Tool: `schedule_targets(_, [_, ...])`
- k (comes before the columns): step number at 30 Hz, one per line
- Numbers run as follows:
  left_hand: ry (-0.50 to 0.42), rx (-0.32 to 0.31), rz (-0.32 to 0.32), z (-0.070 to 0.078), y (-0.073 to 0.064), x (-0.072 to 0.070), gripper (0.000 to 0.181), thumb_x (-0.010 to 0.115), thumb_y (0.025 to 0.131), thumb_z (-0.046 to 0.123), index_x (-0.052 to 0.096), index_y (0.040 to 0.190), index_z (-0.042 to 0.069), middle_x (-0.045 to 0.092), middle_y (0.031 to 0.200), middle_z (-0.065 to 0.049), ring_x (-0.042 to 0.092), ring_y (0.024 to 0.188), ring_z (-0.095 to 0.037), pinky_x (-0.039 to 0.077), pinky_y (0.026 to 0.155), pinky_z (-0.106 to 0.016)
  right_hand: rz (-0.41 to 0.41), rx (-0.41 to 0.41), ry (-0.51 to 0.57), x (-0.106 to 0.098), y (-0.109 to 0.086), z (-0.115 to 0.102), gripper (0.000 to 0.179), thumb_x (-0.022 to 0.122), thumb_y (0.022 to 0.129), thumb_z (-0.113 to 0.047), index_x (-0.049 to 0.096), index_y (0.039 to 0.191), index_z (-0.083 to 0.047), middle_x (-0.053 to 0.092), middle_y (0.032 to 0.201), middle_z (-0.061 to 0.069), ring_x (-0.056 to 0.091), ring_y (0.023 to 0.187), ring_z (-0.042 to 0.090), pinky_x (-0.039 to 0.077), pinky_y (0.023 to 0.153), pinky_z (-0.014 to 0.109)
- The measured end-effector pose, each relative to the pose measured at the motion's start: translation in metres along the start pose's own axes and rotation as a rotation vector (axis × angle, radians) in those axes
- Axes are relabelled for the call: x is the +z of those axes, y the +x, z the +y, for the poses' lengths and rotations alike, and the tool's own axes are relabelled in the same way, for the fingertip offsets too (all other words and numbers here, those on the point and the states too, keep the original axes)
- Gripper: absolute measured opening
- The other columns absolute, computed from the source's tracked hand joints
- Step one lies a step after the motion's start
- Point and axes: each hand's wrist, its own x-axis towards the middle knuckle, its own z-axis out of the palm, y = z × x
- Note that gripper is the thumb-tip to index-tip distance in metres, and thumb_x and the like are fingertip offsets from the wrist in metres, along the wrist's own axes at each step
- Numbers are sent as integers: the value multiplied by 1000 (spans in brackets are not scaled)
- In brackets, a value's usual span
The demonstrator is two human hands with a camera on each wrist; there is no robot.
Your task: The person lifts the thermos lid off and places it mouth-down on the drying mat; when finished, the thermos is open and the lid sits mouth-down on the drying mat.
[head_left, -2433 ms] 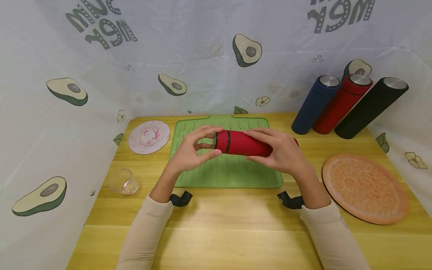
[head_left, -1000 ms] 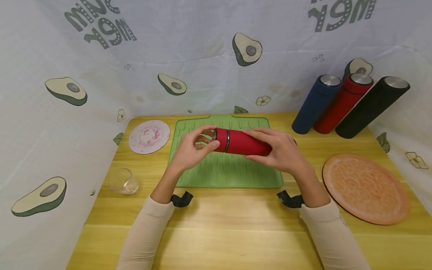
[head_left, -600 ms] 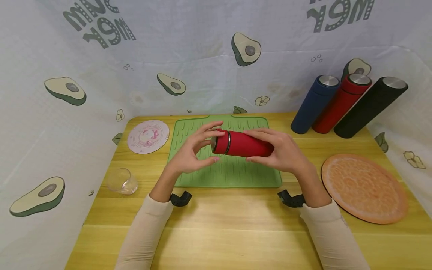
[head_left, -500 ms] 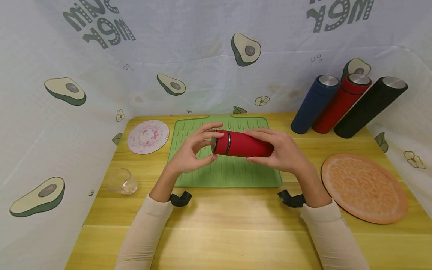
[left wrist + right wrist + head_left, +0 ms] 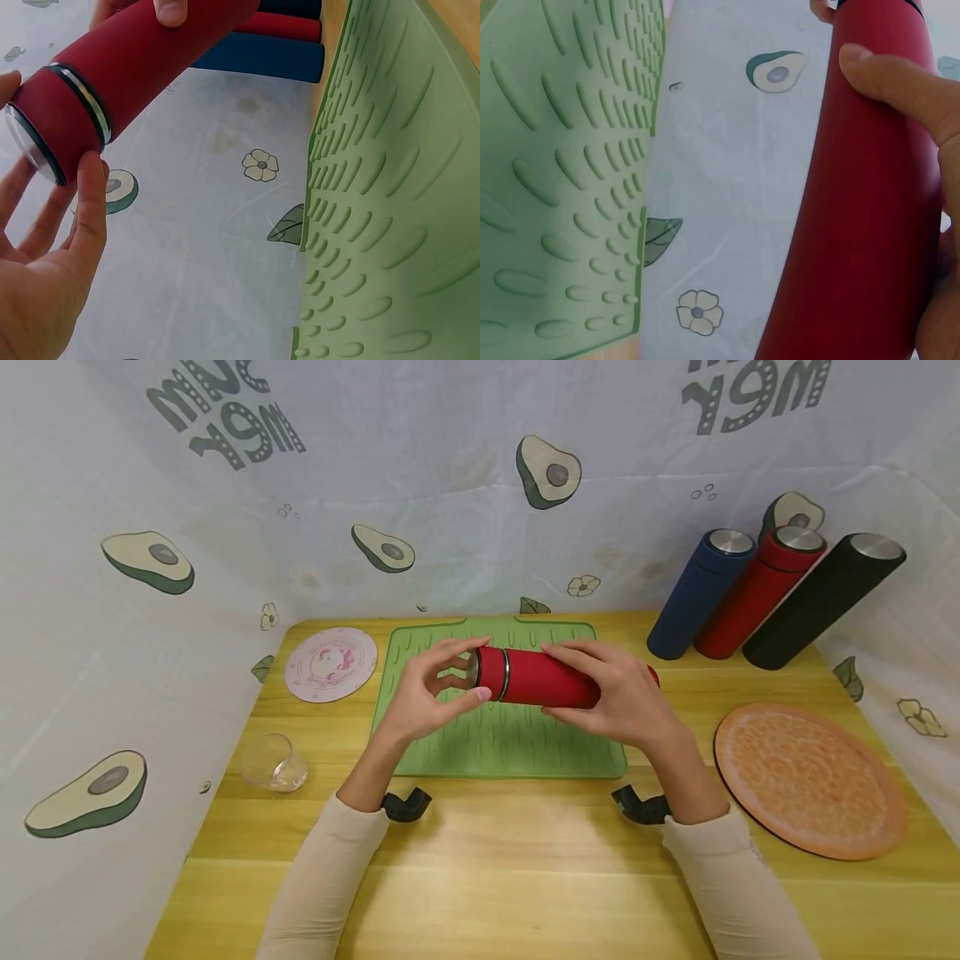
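A red thermos bottle (image 5: pixel 551 678) lies nearly level in the air over a green ridged mat (image 5: pixel 517 752), its cap to the left. My right hand (image 5: pixel 626 693) grips the bottle's body, thumb along the near side, as the right wrist view also shows. With thumb and fingertips my left hand (image 5: pixel 420 697) pinches the red cap (image 5: pixel 56 120), whose end is silver. A strip of shiny metal (image 5: pixel 88 99) shows between cap and body in the left wrist view. The palm of the left hand stays off the cap's end.
At the back right stand a blue thermos (image 5: pixel 701 593), a red thermos (image 5: pixel 761 593) and a black thermos (image 5: pixel 825 602). A round orange mat (image 5: pixel 810 781) lies at right. On the left are a pink-white disc (image 5: pixel 332 664) and a clear glass (image 5: pixel 275 764).
My left thumb, which had come off the cap about half a second ago, is back against it, and the fingers have shifted round it. The right hand keeps its grip; the bottle has barely moved.
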Motion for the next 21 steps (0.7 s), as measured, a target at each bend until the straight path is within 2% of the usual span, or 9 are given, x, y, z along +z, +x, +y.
schedule_targets(3, [17,-8,59,0,-1,1,54,79,87,5,65,139,9,63,124,-11,66,101,-27,64,83,-35,22,-1,-17,2,0,0,78,99,66,-27,68,137,-15,66,131,13,65,114,34,62,85,53])
schedule_targets(8, [14,-8,152,0,-2,-4,51,78,88,9,66,137,7,64,120,-10,66,97,-25,64,79,-31,47,46,-19,2,-3,3,77,99,66,-24,68,136,-16,64,132,14,63,113,36,61,85,56])
schedule_targets(15, [57,-8,203,0,-1,-23,56,81,85,7,64,138,13,63,127,-7,63,105,-31,62,83,-30,108,140,82,-6,-7,17,78,97,69,-13,64,140,-14,61,134,15,64,113,38,61,85,59])
schedule_targets(21, [127,-38,242,-7,-5,-37,55,83,83,6,65,135,8,65,132,-8,60,107,-26,59,86,-25,178,215,79,-19,-6,33,81,96,69,-9,63,142,-18,62,135,12,61,121,30,54,91,37])
